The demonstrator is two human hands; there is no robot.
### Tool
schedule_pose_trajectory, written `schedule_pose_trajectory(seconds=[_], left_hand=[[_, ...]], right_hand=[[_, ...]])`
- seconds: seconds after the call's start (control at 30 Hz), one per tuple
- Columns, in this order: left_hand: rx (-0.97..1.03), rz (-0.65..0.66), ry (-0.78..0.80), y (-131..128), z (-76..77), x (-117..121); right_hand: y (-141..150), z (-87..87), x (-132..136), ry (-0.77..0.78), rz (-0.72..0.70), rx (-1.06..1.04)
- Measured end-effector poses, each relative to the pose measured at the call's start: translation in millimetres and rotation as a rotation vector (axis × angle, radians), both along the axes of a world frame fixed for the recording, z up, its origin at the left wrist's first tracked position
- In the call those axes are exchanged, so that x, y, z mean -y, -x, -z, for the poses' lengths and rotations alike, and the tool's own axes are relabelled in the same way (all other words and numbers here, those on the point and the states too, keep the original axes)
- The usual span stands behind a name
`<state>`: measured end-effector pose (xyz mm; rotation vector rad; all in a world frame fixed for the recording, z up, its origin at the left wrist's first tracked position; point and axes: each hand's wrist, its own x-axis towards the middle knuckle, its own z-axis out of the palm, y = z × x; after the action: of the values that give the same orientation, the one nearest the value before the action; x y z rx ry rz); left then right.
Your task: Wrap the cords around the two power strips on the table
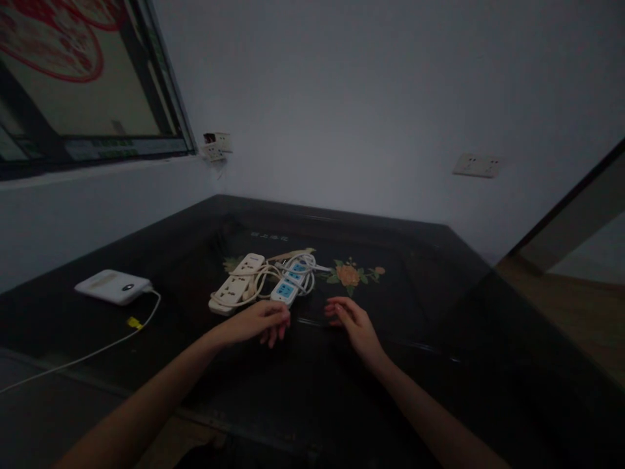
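Two power strips lie side by side on a dark table (312, 365). The left one is a cream power strip (239, 280) with its cord looped over it. Beside it, a white power strip with blue sockets (290, 283) has a white cord (308, 267) coiled around its far end. My left hand (266, 321) hovers just in front of the strips, fingers bent loosely downward and holding nothing. To the right, my right hand (352, 320) is held apart from the strips near a painted flower, its fingers loosely curved, with nothing between them.
A white power bank-like box (114, 286) with a white cable (97, 353) and yellow tag (133, 323) lies at the left. Wall sockets (476, 165) are on the back wall, and a loose socket (213, 152) hangs in the corner by the window (92, 85).
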<state>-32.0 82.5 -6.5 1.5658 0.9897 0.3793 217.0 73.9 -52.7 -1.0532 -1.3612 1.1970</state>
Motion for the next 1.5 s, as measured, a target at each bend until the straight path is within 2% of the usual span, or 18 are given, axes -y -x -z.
schedule_pose_trajectory(seconds=[0.13,0.27,0.4,0.53,0.63,0.73,0.9,1.07,1.17,1.3,1.4,1.5], left_hand=[[-0.046,-0.209,0.046,29.7,19.6,6.1],[0.004,-0.374,0.027,32.5,29.5,5.6],[0.015,-0.449,0.024,21.2,27.0,-0.3],[0.056,-0.483,0.086,10.7,23.9,-9.7],[0.171,-0.458,0.168,4.7,26.3,-16.6],[0.316,-0.479,0.244,-0.8,31.5,-23.2],[0.466,-0.535,0.272,-10.2,35.5,-30.6],[0.534,-0.542,0.268,-23.7,35.0,-28.4],[0.563,-0.486,0.274,-37.4,33.5,-22.8],[0.568,-0.336,0.298,-65.5,26.7,-11.9],[0.598,-0.270,0.312,-85.4,22.2,-2.4],[0.641,-0.238,0.325,-94.1,21.0,7.1]], right_hand=[[14.8,-1.8,-25.2,-0.170,0.154,0.101],[31.4,-5.9,-66.7,-0.288,0.305,0.159],[46.2,-8.6,-102.4,-0.312,0.419,0.183],[53.3,-9.1,-121.5,-0.297,0.492,0.170],[56.1,-5.1,-129.4,-0.278,0.486,0.125],[60.8,2.8,-132.5,-0.246,0.404,0.043],[66.6,11.8,-123.6,-0.214,0.298,-0.077],[54.6,4.2,-103.0,-0.232,0.260,-0.141],[32.9,-6.6,-84.8,-0.252,0.248,-0.157],[-10.5,-23.5,-50.9,-0.253,0.264,-0.141],[-41.8,-34.3,-23.1,-0.347,0.252,-0.099],[-60.2,-41.1,-0.7,-0.389,0.363,0.000]])
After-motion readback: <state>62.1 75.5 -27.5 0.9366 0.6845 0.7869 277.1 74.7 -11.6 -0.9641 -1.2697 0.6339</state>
